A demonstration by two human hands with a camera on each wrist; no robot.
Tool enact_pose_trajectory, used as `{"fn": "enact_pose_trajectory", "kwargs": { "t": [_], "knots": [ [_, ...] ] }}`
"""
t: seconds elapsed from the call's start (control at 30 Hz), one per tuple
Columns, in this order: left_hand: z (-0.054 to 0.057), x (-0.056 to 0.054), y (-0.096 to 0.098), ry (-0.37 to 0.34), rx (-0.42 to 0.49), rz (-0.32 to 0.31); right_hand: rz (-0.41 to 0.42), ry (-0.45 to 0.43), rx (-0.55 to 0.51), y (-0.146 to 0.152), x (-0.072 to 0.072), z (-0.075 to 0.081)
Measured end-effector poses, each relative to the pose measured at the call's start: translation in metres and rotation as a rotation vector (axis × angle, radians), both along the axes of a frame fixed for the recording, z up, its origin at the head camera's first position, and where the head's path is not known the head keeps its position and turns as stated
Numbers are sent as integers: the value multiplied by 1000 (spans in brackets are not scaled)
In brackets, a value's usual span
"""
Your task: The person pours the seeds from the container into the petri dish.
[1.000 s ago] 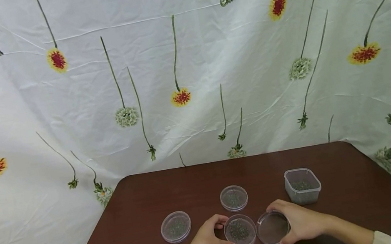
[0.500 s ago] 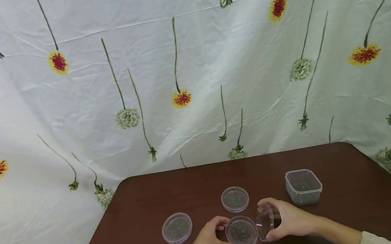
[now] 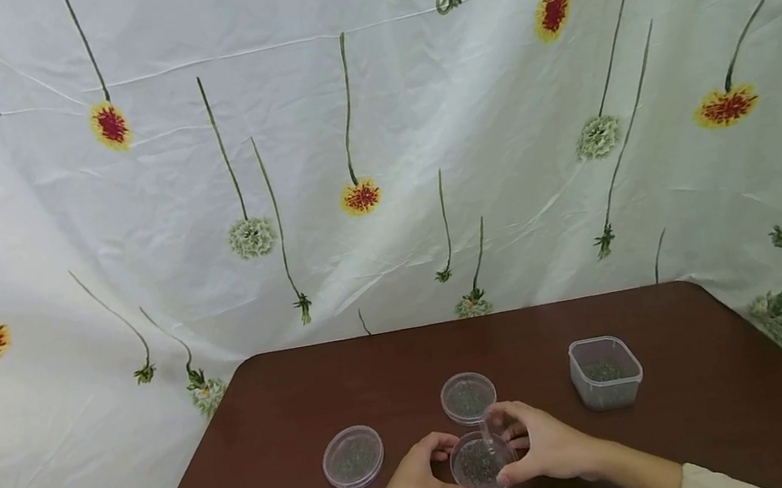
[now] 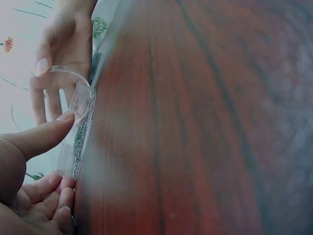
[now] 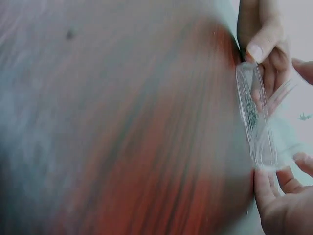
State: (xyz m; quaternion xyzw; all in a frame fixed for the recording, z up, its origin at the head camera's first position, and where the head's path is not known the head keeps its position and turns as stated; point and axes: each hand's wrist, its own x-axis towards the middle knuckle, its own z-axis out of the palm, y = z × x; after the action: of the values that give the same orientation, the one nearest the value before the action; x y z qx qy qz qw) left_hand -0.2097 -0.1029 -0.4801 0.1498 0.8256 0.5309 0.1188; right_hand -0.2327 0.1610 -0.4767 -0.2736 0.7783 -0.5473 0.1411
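Observation:
Near the table's front, my left hand [image 3: 420, 480] grips the side of a clear petri dish [image 3: 476, 466] holding dark green bits. My right hand [image 3: 545, 442] holds the dish's clear round lid [image 3: 486, 425] by its edge, tilted steeply above the right part of the dish. In the left wrist view the thumb of the left hand [image 4: 41, 139] lies on the dish rim, and the lid [image 4: 71, 69] leans over the far end. The right wrist view has the lid [image 5: 266, 134] slanting beside the dish [image 5: 248, 100].
Two more petri dishes with green bits sit on the brown table [image 3: 379, 364]: one dish [image 3: 469, 397] just behind, the other dish [image 3: 353, 458] at the left. A square plastic tub [image 3: 606, 372] with green bits stands back right. Flower-printed cloth [image 3: 374, 128] hangs behind.
My right hand has raised the lid from the table on the right, tipped it up on edge and brought it left over the dish. The left hand keeps its grip.

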Motion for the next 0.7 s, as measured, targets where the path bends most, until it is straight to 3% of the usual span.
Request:
{"fn": "enact_pose_trajectory", "kwargs": {
  "t": [0.4,0.53,0.7],
  "knots": [
    [3,-3,3,13,-7,5,-27,211,160,-13,2,-9],
    [2,-4,4,9,-3,2,-18,220,150,-11,3,-9],
    [0,-2,3,-10,-1,7,50,230,175,-9,2,-10]
  ]
}}
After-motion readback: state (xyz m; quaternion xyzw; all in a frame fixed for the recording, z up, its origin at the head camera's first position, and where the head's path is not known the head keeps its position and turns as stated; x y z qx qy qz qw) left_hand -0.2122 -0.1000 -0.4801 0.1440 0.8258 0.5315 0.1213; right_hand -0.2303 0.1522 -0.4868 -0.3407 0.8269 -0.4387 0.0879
